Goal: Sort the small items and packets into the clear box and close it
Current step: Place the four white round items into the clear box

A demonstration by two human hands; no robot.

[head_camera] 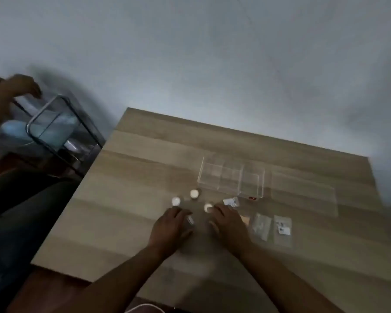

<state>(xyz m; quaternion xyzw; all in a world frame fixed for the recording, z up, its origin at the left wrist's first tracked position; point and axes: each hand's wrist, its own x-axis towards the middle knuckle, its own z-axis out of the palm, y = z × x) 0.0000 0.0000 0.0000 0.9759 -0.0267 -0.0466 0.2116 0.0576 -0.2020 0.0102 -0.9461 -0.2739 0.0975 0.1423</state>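
Observation:
A clear box (231,177) with inner dividers stands open on the wooden table (131,177). Its flat clear lid (303,190) lies to its right. Three small white round items (194,193) (176,201) (208,207) lie in front of the box. My left hand (171,229) rests palm down near them, with a small object showing by its fingers. My right hand (228,224) lies flat, fingertips touching the nearest round item. A crumpled packet (231,201) sits just beyond it. Two clear packets (261,225) (283,229) lie to the right of my right hand.
Another person's hand (20,86) reaches over a glass-and-metal side stand (54,123) at the far left, beside the table. A pale wall rises behind. A white cable (142,307) shows at the bottom edge.

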